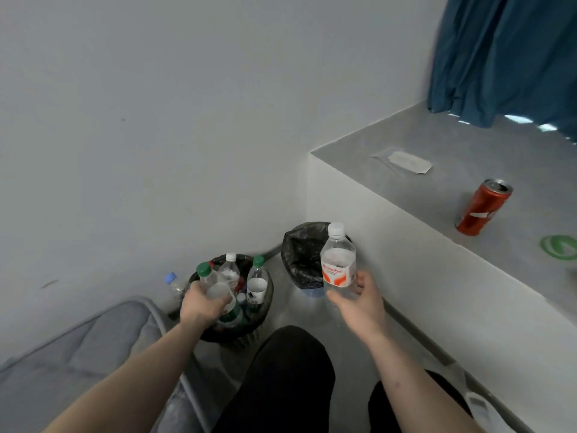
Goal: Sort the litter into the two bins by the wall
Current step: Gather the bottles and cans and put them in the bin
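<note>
Our right hand (359, 303) curls round the base of a clear bottle (338, 260) with an orange label and white cap, holding it upright in front of the right bin (296, 254), which has a black liner. Our left hand (203, 303) grips a green-capped bottle (212, 284) over the left bin (265, 310), already crowded with other bottles. A blue-capped bottle (174, 287) stands just beside that bin, against the wall. On the ledge (421, 182) to the right a red can (482, 207) stands well apart from a flat wrapper (406, 162).
</note>
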{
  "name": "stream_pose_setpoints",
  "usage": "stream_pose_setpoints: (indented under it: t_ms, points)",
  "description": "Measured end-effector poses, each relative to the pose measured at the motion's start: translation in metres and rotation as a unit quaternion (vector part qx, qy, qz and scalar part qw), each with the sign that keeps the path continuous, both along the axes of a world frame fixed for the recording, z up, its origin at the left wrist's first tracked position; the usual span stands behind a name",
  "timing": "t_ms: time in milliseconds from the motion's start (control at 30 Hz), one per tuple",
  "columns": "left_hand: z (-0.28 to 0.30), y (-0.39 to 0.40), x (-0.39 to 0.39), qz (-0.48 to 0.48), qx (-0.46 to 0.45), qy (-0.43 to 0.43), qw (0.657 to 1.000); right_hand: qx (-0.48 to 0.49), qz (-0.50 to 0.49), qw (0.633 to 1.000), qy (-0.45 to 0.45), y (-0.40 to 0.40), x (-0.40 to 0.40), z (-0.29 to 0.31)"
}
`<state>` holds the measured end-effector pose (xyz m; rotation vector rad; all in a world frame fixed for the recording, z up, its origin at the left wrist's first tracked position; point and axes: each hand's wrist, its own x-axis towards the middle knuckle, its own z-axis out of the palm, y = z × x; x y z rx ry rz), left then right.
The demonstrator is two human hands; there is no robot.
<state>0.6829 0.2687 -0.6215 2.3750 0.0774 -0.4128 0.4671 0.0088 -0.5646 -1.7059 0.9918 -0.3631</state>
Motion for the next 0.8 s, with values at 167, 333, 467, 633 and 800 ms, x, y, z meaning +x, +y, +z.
stream_pose_setpoints:
  t_ms: [167, 333, 467, 633, 800]
  points:
    - [-0.015, -0.017, 0.002, -0.007, 0.037, 0.019, 0.999, 0.008, 0.027, 0.999, 0.024, 0.002, 0.016, -0.008]
    - [-0.026, -0.024, 0.010, -0.029, 0.059, 0.013, 0.998, 0.010, 0.042, 0.999, 0.034, 0.005, 0.030, -0.017]
    - [-0.028, -0.020, 0.015, -0.047, 0.070, 0.009, 0.996, 0.015, 0.050, 0.998, 0.035, 0.009, 0.036, -0.019]
    - [-0.009, -0.004, 0.019, -0.099, 0.077, -0.013, 0.992, 0.022, 0.055, 0.998, 0.029, 0.018, 0.037, -0.015]
    - [0.018, 0.039, 0.027, -0.152, 0.113, -0.078, 0.979, 0.019, 0.072, 0.997, 0.027, 0.030, 0.031, -0.008]
